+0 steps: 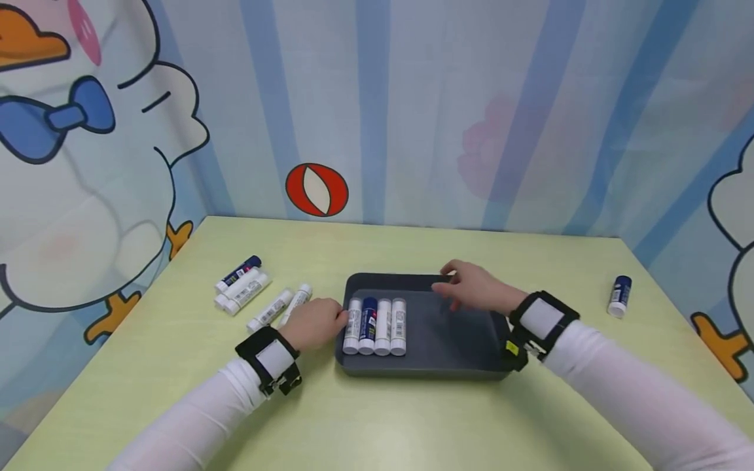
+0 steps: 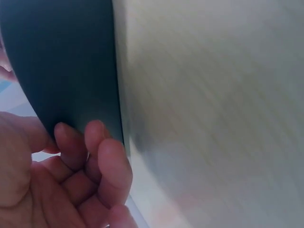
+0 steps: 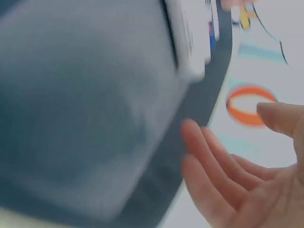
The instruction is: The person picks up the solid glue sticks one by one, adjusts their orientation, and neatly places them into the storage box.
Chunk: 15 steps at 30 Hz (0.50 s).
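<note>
A dark grey tray (image 1: 450,337) lies on the table with several glue sticks (image 1: 383,327) standing side by side at its left end, one of them blue and the others white. My left hand (image 1: 316,324) grips the tray's left edge; in the left wrist view its curled fingers (image 2: 114,166) lie against the outer wall, the thumb at the rim. Over the far right part of the tray hovers my right hand (image 1: 474,286). Nothing is in it, and the right wrist view shows its fingers (image 3: 213,161) loosely extended with the thumb apart.
Left of the tray lie two white glue sticks (image 1: 271,310) near my left hand. Farther left is a group of two white sticks (image 1: 246,292) and a blue one (image 1: 238,273). Another blue glue stick (image 1: 620,296) lies at the table's right side. A printed curtain (image 1: 412,118) hangs behind.
</note>
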Tool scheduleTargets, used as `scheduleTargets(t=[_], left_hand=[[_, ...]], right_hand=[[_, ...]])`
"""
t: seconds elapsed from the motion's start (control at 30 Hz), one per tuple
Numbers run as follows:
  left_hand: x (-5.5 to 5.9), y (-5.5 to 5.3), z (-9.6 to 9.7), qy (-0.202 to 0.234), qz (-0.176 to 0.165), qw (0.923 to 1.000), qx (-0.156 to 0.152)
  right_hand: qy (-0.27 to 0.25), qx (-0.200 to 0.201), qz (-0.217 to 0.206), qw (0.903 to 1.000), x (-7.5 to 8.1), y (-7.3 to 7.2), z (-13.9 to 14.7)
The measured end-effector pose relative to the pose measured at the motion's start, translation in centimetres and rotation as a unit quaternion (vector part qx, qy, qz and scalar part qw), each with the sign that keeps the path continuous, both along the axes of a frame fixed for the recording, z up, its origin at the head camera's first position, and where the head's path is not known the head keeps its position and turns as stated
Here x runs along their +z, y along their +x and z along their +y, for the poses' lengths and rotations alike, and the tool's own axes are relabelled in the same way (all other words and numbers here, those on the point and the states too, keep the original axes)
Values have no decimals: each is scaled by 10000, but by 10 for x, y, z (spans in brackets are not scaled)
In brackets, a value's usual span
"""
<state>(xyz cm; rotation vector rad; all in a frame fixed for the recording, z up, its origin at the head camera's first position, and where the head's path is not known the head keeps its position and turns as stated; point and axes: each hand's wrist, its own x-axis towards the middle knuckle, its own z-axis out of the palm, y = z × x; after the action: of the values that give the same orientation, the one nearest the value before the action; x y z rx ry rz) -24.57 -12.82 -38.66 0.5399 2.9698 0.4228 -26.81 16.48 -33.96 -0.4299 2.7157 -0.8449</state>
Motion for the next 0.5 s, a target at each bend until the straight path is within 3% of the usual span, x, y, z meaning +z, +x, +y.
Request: scheduleTargets(t=[0.1, 0.2, 0.27, 0.33, 0.4, 0.5], left_hand=[[-1, 1, 0, 13, -49, 10000, -5], [-2, 2, 0, 28, -102, 9999, -5], [-2, 3, 0, 27, -116, 9999, 12], [-2, 2, -1, 18, -125, 9999, 44], [-2, 1, -1, 18, -106, 9999, 40], [-2, -1, -1, 35, -107, 9999, 19]], right_hand=[[509, -289, 1190, 9912, 5, 0, 42], [1099, -914, 2207, 9648, 6, -3, 87], [1350, -1337, 2658, 9451, 5, -7, 118], [1581, -1746, 2847, 9292, 2, -11, 147], [1750, -2091, 2812, 9201, -3, -14, 175], [1939, -2595, 2327, 9170, -8, -14, 210]])
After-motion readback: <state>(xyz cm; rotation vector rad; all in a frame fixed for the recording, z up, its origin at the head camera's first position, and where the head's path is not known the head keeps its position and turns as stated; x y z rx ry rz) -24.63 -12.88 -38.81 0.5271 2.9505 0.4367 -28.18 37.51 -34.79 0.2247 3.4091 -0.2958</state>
